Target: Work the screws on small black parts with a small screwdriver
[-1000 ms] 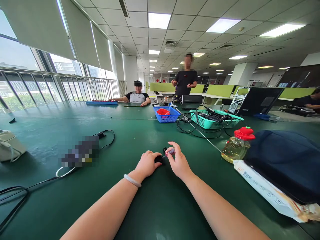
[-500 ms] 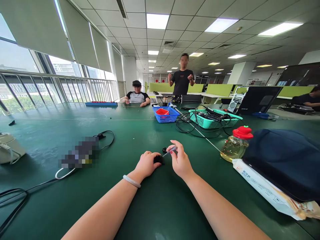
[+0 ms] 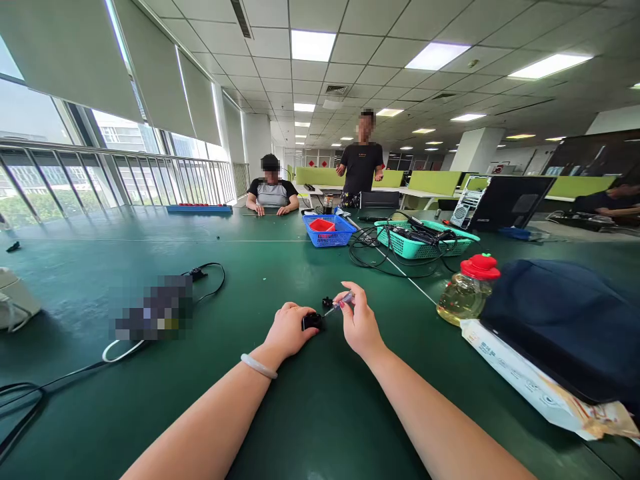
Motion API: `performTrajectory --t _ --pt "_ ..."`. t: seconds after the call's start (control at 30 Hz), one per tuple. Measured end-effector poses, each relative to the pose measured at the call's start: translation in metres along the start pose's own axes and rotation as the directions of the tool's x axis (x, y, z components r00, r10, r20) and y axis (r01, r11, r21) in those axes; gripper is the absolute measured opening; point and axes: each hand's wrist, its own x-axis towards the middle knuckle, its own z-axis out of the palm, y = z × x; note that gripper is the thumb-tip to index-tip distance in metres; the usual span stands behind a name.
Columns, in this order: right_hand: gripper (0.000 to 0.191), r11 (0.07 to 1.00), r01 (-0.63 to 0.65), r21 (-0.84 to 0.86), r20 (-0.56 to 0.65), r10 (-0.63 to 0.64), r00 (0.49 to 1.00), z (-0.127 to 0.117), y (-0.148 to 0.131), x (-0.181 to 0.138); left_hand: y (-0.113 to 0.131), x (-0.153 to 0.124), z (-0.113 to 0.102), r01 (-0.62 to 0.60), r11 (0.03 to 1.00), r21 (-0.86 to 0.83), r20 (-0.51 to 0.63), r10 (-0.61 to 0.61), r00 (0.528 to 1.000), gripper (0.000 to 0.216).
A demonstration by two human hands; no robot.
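My left hand (image 3: 289, 329) rests on the green table (image 3: 310, 400), fingers closed on a small black part (image 3: 313, 321) held against the surface. My right hand (image 3: 359, 324) pinches a small screwdriver (image 3: 340, 303) with a clear pinkish handle, its thin tip pointing down-left at the black part. Another tiny black piece (image 3: 327, 302) lies just beyond the hands. A pale bangle sits on my left wrist.
A bottle of yellow liquid with a red cap (image 3: 469, 289) and a dark blue bag (image 3: 565, 327) on a white package lie at the right. Blue basket (image 3: 330, 231), teal basket (image 3: 425, 240) with cables stand farther back. Black cables trail left. Two people are at the far end.
The view has shifted slightly; both hands stay on the black part and screwdriver. The standing person at the back lowered their arms.
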Motion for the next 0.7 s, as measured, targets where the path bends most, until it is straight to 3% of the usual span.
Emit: performTrajectory --t 0.43,0.7 --pt "0.039 0.968 -0.23 0.1 -0.039 0.234 0.971 0.0 0.015 0.003 -0.001 0.002 0.0 0.021 1.0 -0.021 0.025 -0.021 0.999 0.039" --pt "0.037 0.969 -0.242 0.053 -0.004 0.243 0.97 -0.004 0.009 0.006 0.0 0.001 -0.003 0.015 0.999 -0.04 0.019 -0.014 1.0 0.038"
